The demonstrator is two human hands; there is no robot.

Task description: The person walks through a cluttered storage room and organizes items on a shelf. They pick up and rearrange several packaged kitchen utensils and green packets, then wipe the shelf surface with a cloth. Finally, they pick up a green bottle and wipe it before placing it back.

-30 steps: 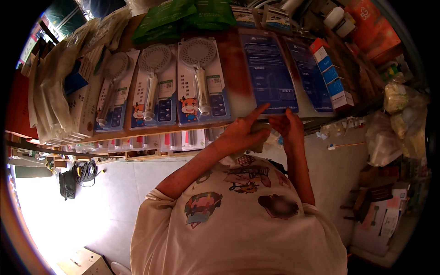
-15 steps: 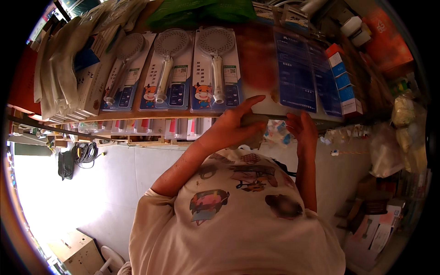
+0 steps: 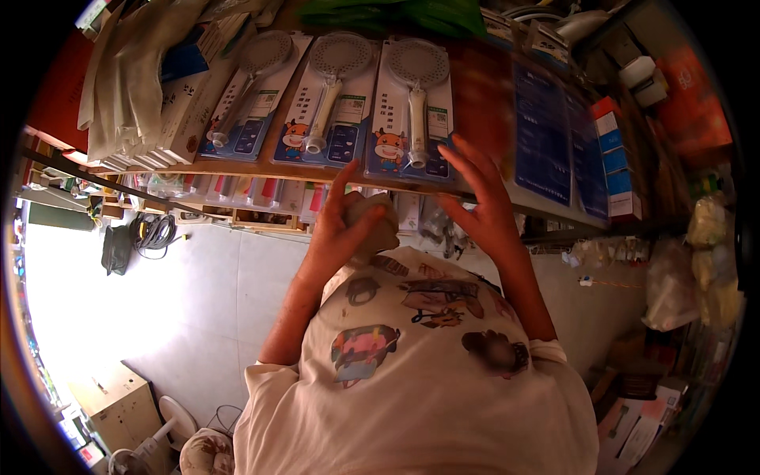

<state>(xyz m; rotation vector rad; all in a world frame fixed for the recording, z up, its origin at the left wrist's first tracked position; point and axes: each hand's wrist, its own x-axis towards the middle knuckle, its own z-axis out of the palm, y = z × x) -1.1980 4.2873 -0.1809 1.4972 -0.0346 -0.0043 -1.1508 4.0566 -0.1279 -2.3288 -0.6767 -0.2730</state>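
Observation:
Three hand shower heads in blister packs lie side by side on the shelf: a left pack (image 3: 255, 93), a middle pack (image 3: 328, 95) and a right pack (image 3: 413, 103). Each has a grey round head and a cartoon cow on its card. My left hand (image 3: 339, 229) is at the shelf's front edge below the middle pack, index finger pointing up. It grips a crumpled greyish cloth (image 3: 376, 228), partly hidden by the thumb. Fingers spread, my right hand (image 3: 483, 198) is at the lower right corner of the right pack; whether it touches the pack I cannot tell.
Blue printed sheets (image 3: 546, 138) lie right of the packs, beside a blue, white and red box (image 3: 616, 162). Boxes and plastic-wrapped goods (image 3: 131, 87) are stacked at left. A green bag (image 3: 396, 14) lies behind. More packs (image 3: 261, 194) hang below the shelf edge (image 3: 237, 170).
The view has shifted, so the shelf goods sit further right. Both hands have moved left along the shelf, the right one from the blue sheets to the right pack. The cloth stays in my left hand.

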